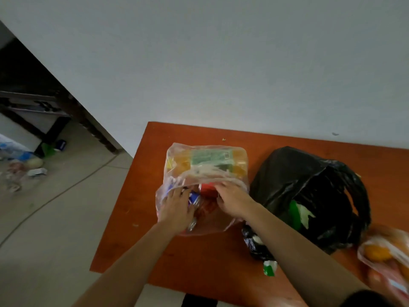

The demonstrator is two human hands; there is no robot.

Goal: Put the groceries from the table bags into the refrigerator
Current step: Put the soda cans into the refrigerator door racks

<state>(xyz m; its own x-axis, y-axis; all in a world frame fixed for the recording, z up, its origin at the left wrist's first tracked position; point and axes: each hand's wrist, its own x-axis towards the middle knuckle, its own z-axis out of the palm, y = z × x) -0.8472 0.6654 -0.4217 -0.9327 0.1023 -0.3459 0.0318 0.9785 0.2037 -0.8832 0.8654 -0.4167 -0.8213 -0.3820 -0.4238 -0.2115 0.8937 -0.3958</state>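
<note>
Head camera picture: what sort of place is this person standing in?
Most likely a plain room at home, perhaps near a kitchen. An orange wooden table stands against a bare wall, a clear bag and a black bag of groceries sit on it, and the floor is tiled.

Head cam, close, down onto table (pixel 199 262)

I see three bags on the tabletop (pixel 137 240): left bag (pixel 205 160), middle bag (pixel 309 185) just right of it, right bag (pixel 385 258) at the near right edge. Left grip (pixel 177 207) and right grip (pixel 232 199) are at the left bag's mouth.
</note>
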